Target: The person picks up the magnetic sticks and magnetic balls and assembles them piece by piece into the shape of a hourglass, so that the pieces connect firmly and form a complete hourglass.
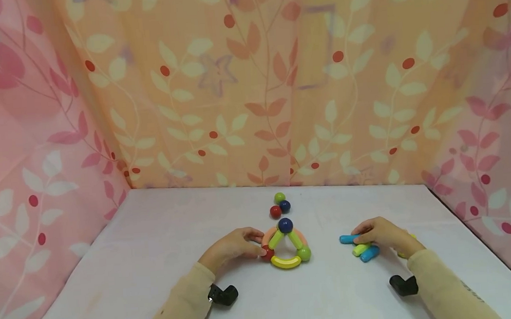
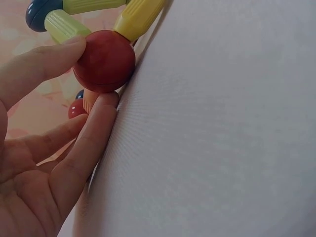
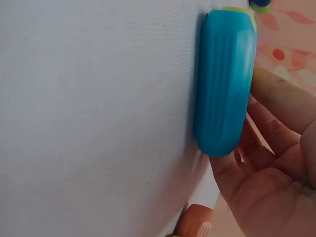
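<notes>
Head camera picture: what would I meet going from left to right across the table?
Left sleeve, left hand, red ball at its fingertips, yellow curved piece, green ball at that piece's right end, farther blue stick, right hand, right sleeve.

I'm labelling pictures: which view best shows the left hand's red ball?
The left wrist view: the red ball looks large, mostly uncovered. Head view shows it small, partly covered; right wrist, not at all.
</notes>
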`<state>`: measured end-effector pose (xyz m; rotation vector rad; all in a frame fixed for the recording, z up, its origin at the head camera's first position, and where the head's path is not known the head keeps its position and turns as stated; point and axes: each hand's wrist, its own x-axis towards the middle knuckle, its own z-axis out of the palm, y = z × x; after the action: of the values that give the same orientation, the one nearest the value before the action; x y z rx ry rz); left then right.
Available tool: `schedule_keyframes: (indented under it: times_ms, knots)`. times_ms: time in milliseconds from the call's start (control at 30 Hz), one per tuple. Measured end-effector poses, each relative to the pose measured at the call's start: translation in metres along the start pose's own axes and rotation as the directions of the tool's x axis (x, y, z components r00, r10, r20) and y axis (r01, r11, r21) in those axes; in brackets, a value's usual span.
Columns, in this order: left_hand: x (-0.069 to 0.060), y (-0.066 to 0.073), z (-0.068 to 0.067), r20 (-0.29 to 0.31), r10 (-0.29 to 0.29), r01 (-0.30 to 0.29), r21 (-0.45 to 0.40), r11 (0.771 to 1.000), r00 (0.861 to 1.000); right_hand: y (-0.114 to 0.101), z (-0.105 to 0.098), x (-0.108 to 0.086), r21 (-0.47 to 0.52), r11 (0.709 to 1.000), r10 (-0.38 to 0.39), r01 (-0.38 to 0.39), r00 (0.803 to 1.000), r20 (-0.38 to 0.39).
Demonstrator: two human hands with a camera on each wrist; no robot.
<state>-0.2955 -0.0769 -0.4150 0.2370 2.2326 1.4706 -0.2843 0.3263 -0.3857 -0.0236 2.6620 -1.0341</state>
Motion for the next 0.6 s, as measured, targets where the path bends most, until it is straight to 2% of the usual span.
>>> schedule_keyframes:
  times_ms: [200,367,600]
  knots:
    - [0.001,0.003,0.004,-0.013,-0.033,0.033,0.004,0.999,0.999,-0.001,-0.003,0.003,-0.042,0.999,-0.023,0.022,1.000,-0.012]
    - [0.002,0.005,0.004,-0.032,-0.058,0.058,0.001,0.998,0.998,-0.011,-0.004,0.008,-0.056,0.998,-0.044,0.043,0.999,-0.016]
    - [-0.001,0.002,-0.002,-0.011,-0.039,0.039,-0.016,0.999,0.999,-0.050,0.002,0.006,0.061,0.995,-0.076,0.076,0.997,-0.001]
